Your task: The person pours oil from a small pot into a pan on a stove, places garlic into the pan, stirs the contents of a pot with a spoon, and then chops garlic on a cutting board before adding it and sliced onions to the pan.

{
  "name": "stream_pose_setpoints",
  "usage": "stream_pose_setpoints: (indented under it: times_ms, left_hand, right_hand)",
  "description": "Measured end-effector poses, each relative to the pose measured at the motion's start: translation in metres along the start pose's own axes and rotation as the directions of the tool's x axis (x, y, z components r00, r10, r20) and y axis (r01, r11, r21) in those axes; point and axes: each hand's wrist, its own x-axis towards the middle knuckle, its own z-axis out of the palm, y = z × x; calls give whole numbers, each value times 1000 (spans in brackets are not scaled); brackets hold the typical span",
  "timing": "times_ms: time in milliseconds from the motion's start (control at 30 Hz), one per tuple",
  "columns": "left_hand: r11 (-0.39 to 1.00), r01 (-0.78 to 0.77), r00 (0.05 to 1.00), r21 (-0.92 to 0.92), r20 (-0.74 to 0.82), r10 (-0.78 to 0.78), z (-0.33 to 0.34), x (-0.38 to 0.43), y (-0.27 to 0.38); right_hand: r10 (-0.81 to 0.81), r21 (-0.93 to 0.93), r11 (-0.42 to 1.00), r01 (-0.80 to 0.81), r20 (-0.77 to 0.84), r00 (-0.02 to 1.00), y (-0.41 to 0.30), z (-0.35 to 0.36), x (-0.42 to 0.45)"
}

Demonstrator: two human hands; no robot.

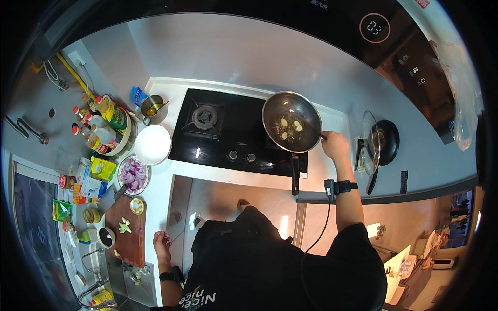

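My right hand grips the dark handle of a cooking utensil at the right rim of a wok. The utensil reaches into the wok, but its far end is hard to make out. Several pale yellow pieces, perhaps garlic or ginger slices, lie in bubbling oil. The wok sits on the right burner of a black gas hob, its handle pointing towards me. My left hand hangs by the left counter's edge with fingers loosely curled and nothing visible in it, near a wooden cutting board.
Cut purple onion fills a plate beside a knife. A white bowl, a metal oil pot and several sauce bottles crowd the corner. Scallion pieces lie on the board. Right: a glass lid and black frying pan.
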Motion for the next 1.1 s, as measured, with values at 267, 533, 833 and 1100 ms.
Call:
stream_pose_setpoints:
  times_ms: [267,533,833,1100]
  left_hand:
    - [998,-57,995,-13,-85,56,-7,-15,-2]
    - [983,-156,979,93,-115,166,-42,-14,26]
    - [464,-224,594,857,-258,762,-93,41,80]
    - [302,-94,529,949,-210,822,-125,139,95]
  right_hand:
    - [-94,304,944,128,-125,988,31,145,13]
    - [-85,32,995,90,-140,986,22,165,-34]
    - [-669,485,660,574,32,743,-258,48,-156]
    - [-993,479,92,873,113,42,-555,143,-238]
